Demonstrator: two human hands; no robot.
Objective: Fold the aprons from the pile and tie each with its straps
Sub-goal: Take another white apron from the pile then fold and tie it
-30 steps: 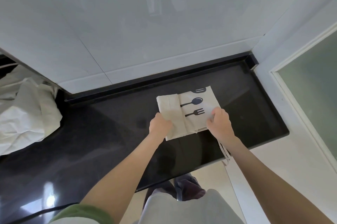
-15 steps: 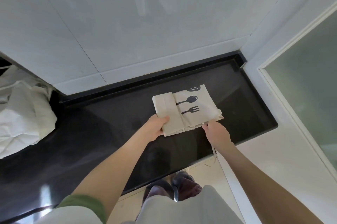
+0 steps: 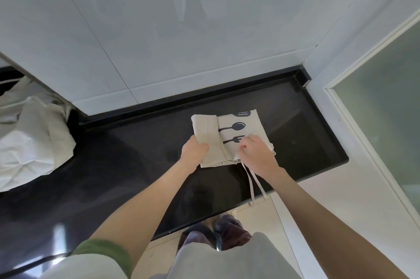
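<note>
Folded apron (image 3: 234,127) lies right of centre frame on black desk (image 3: 136,165). Left grip (image 3: 195,150) clasps its near-left edge. Right grip (image 3: 256,153) curls around straps (image 3: 251,184) trailing over the desk edge.

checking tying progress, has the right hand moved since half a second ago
Yes. The right hand moved away from the black counter's front edge, onto the folded beige apron beside its fork print.

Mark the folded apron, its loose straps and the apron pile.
folded apron (image 3: 254,129): head view, plain cloth near its right edge.
straps (image 3: 251,187): head view, mid-length of the left strand.
apron pile (image 3: 29,142): head view, middle of the crumpled cloth.
</note>
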